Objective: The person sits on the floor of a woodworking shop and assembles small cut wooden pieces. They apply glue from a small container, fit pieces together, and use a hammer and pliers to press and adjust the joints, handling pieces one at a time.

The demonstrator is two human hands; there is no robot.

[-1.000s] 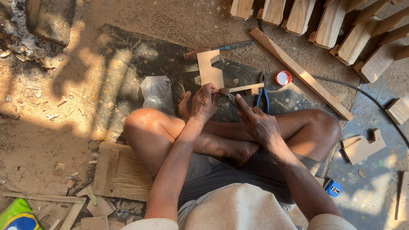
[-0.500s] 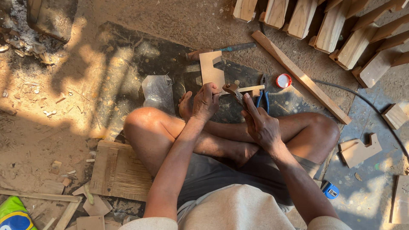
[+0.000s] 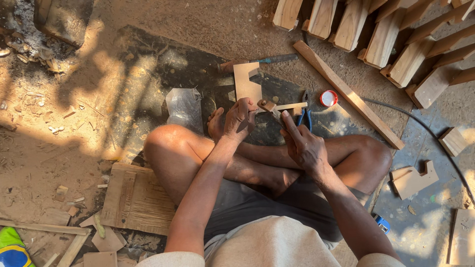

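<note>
The small wooden piece [image 3: 277,107], a pale short strip with a darker block at its left end, sits just in front of the person's crossed legs, held above the dark mat [image 3: 148,79] on the floor. In the head view, its long axis runs roughly left to right, from the block near the left hand [image 3: 240,118] out toward the blue-handled pliers [image 3: 305,116] lying just beyond it. The left hand is the nearer one: its fingers [image 3: 250,106] are curled around the block end, gripping the piece. The right hand [image 3: 304,146] comes up from below the piece, its fingers [image 3: 289,123] stretched up and pressed toward the strip's underside; whether they pinch a small tool or only the wood I cannot tell. So the piece lies ahead of and slightly left of the right hand. Just beyond the piece, a notched flat board [image 3: 246,84] rests on the mat, and farther beyond that lies a chisel-like tool [image 3: 269,59]. To the right of the piece sits a small red-rimmed round lid [image 3: 328,98], beside a long wooden slat [image 3: 349,94] lying diagonally. Well beyond it, stacked wooden blocks [image 3: 386,29] line the far edge.
</note>
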